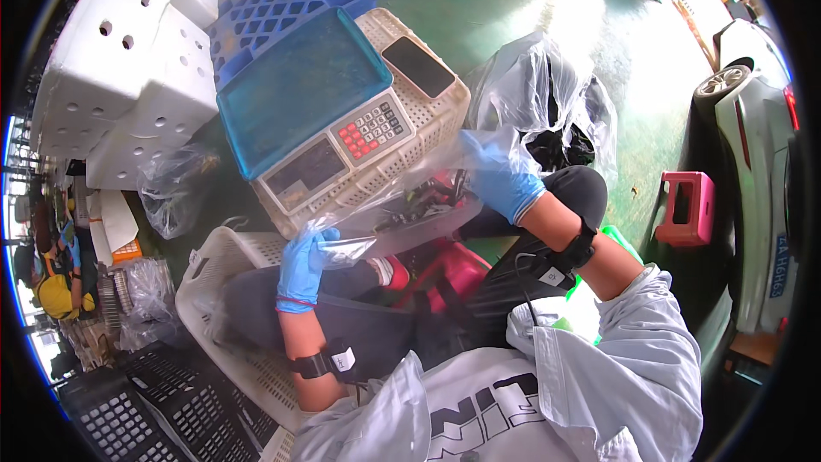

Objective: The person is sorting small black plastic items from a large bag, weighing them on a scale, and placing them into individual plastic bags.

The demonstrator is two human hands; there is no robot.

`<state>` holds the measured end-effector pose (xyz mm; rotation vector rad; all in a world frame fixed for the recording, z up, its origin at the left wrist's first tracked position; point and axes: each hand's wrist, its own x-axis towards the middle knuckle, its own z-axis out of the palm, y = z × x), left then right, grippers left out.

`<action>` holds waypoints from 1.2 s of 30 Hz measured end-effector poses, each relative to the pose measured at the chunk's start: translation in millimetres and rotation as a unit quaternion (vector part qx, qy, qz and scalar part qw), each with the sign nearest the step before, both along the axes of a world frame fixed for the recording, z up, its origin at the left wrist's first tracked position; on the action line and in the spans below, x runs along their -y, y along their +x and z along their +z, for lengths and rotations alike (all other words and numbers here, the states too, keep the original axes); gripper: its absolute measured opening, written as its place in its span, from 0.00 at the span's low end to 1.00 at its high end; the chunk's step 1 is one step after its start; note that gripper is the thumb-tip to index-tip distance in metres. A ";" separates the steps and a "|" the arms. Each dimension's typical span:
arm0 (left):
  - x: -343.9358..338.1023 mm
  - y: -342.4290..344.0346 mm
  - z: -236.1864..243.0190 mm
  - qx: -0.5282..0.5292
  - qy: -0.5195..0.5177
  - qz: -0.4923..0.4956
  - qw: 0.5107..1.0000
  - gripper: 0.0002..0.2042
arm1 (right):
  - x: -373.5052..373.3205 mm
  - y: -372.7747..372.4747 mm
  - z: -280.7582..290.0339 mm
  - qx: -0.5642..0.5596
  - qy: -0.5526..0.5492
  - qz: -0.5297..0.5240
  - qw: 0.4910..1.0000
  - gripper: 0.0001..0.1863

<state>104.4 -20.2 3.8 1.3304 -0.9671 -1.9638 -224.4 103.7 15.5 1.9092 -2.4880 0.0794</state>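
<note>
A clear plastic bag [398,238] stretches between my two blue-gloved hands, above my lap. My left hand [301,267] pinches its left end, where the film is bunched and shiny. At the other end my right hand [503,175] is closed round the film. Dark and reddish small pieces [434,198] show through or behind the film; their kind cannot be made out. Just beyond my hands stands a weighing scale with a blue tray [299,90] and a keypad [370,130], set on a cream plastic crate [440,115].
A phone [419,67] lies on the crate beside the scale. To the right stand a large clear bag with dark contents [547,90] and a pink stool [687,208]. White foam boxes [128,43] are stacked at left, near a cream basket [209,282] and black crates [180,402]. A parked car [757,180] is far right.
</note>
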 end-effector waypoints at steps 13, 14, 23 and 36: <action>6.8 -35.4 -6.7 -0.029 0.062 -0.131 0.989 0.24 | 28.1 93.3 -60.4 0.300 0.140 0.383 0.862 0.07; 4.3 -43.0 -2.8 -0.049 0.077 -0.127 0.988 0.24 | 19.0 103.9 -81.2 0.321 0.279 0.393 0.815 0.10; 17.7 -49.3 21.6 -0.123 0.102 -0.052 0.986 0.26 | 2.2 157.4 -250.4 0.255 0.330 0.295 0.860 0.22; 26.6 -53.3 11.5 -0.074 0.144 -0.044 0.986 0.24 | 47.2 133.7 -263.1 0.175 0.483 0.326 0.794 0.21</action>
